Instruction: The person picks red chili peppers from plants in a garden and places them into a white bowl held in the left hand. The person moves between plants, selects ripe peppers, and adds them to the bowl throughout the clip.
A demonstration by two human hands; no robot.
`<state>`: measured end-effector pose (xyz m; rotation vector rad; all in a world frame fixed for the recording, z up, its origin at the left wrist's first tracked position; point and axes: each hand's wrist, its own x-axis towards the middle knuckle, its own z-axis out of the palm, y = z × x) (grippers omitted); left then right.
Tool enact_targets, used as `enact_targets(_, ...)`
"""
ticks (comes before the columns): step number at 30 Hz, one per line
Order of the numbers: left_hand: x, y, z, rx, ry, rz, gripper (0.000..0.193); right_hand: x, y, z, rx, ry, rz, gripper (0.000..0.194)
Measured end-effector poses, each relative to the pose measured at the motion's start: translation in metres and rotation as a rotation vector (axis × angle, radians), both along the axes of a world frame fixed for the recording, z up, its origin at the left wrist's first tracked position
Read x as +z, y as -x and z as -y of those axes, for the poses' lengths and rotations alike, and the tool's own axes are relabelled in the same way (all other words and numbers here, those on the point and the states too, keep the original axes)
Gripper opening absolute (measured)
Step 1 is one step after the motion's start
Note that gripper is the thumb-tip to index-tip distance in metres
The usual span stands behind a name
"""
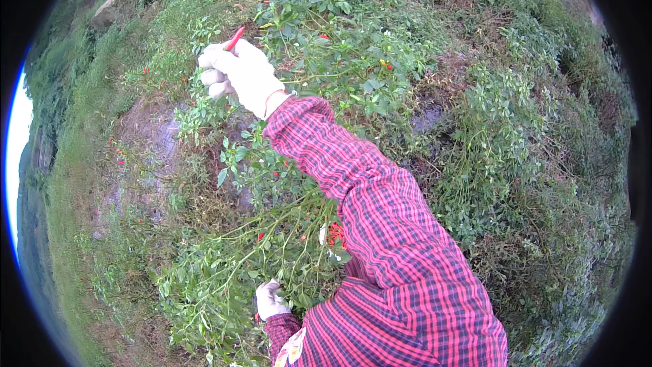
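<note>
My right hand (239, 71), in a white glove, reaches out at the upper left with a red chili pepper (235, 39) pinched between thumb and fingers. The pepper's tip points up, clear of the leaves. Lower down, my left hand (272, 300), also gloved in white, is among the leaves and stems of a chili plant (239, 260). Its fingers look curled, but the foliage leaves unclear whether they grip a stem. Beside my right sleeve lies a cluster of red chili peppers (336, 234), with something white next to it; the sleeve partly covers them.
Another chili plant (326, 56) with scattered red and yellow-green peppers grows beyond my right hand. Dense leafy plants (489, 163) stand on the right. Greyish ground covering (163, 135) shows between plants on the left. Tall grass (76, 173) lines the left side.
</note>
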<state>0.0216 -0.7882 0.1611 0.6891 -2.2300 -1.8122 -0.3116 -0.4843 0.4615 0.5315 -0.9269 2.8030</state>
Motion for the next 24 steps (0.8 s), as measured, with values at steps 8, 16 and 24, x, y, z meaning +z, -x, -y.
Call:
enact_targets(8,0.012,0.019,0.001,0.110,-0.096,0.011,0.039,-0.081,-0.153,-0.042,0.188,-0.414,0.231,0.025)
enact_targets(16,0.023,0.023,0.004,0.199,-0.232,0.084,0.027,-0.314,-0.307,-0.111,0.357,-0.868,0.986,0.027)
enact_targets(24,0.040,0.031,-0.009,0.123,-0.078,0.135,0.025,-0.455,-0.322,-0.070,0.497,-1.303,1.179,0.045)
